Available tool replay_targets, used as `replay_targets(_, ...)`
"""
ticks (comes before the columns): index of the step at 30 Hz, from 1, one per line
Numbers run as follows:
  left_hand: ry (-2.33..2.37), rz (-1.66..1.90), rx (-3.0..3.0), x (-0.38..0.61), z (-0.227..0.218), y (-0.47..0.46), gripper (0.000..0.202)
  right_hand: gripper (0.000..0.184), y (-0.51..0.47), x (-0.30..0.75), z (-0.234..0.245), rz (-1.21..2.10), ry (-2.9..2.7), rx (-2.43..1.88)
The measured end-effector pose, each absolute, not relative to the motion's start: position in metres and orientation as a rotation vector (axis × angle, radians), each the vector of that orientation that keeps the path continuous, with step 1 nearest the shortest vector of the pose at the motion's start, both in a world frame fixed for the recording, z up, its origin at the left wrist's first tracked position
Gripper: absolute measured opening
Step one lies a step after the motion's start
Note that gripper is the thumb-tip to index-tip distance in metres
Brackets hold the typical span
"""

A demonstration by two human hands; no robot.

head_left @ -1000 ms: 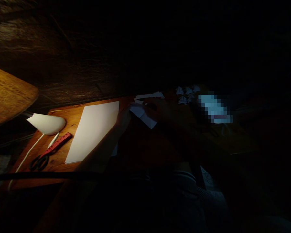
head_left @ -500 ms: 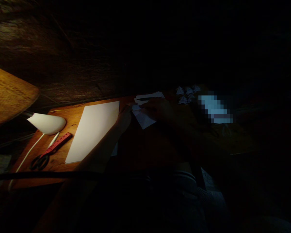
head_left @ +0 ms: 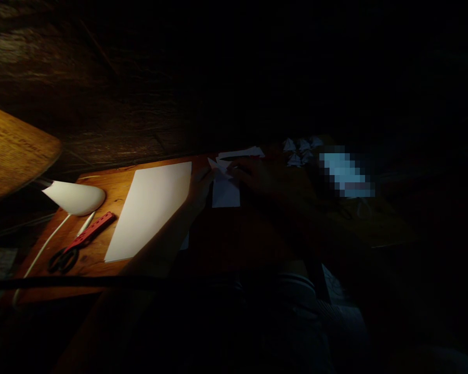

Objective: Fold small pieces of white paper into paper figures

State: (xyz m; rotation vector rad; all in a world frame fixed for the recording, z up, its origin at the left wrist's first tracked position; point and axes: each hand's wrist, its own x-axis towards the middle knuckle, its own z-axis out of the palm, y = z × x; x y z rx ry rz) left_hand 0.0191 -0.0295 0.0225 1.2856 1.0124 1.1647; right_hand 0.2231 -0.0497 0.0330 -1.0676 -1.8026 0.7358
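The scene is very dark. A small white folded paper lies on the wooden table between my two hands. My left hand rests against the paper's left edge, its fingers lost in shadow. My right hand lies on the paper's upper right part, fingers pressing its top near a folded corner; its grip is hard to make out.
A large white sheet lies to the left. Red-handled scissors, a pen and a white lamp head with its cable sit at far left. Several small folded paper pieces and another paper strip lie behind. A glowing screen stands right.
The small paper has turned from a slanted, pointed lie to a squarer, upright one. Both hands stayed on it, shifting slightly.
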Motion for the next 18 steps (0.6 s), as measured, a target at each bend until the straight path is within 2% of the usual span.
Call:
replay_targets(6,1.092,1.127,1.407,0.017,0.021,-0.025,0.033,0.032,-0.049,0.226,0.030,0.946,-1.831,-1.138)
replay_targets(12,1.104,1.099,1.419,0.018,0.016,-0.022,0.039,0.027,-0.049,0.227,0.030,0.930,-1.778,-1.156)
replay_targets(18,1.104,1.049,1.499,0.014,0.010,-0.022,0.040,0.035,-0.047,0.230,0.031,0.939,-1.749,-1.131)
